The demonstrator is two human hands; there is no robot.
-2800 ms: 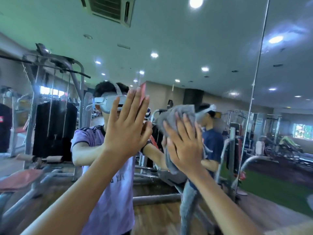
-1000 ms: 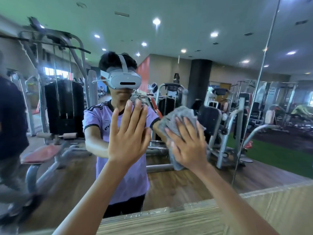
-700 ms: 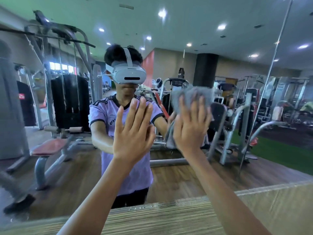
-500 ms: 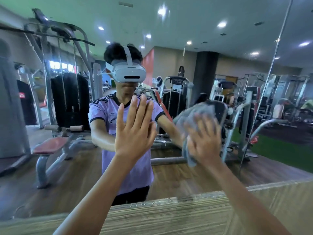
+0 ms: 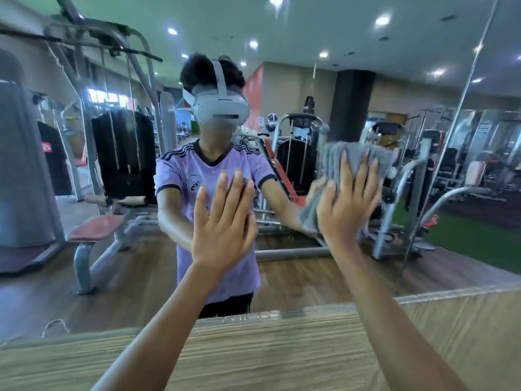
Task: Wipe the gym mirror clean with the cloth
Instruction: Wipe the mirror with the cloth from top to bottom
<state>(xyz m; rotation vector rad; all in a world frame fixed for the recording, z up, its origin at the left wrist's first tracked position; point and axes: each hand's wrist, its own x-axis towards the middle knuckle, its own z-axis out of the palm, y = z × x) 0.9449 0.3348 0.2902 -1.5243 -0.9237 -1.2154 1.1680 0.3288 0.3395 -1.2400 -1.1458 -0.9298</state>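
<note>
A large wall mirror [image 5: 324,80] fills the view ahead and reflects the gym and my own body. My right hand [image 5: 348,201] presses a grey cloth [image 5: 332,162] flat against the glass with straight, spread fingers. The cloth sticks out above my fingertips and to the left of my palm. My left hand [image 5: 224,221] lies flat on the mirror to the left of the cloth, fingers straight and together, holding nothing.
A wood-grain ledge [image 5: 282,348] runs along the mirror's lower edge below my arms. A vertical seam [image 5: 462,103] splits the mirror panels to the right of the cloth. Weight machines and a bench appear only as reflections.
My right hand has swept the cloth up and to the right across the glass. My left hand has stayed flat in nearly the same place.
</note>
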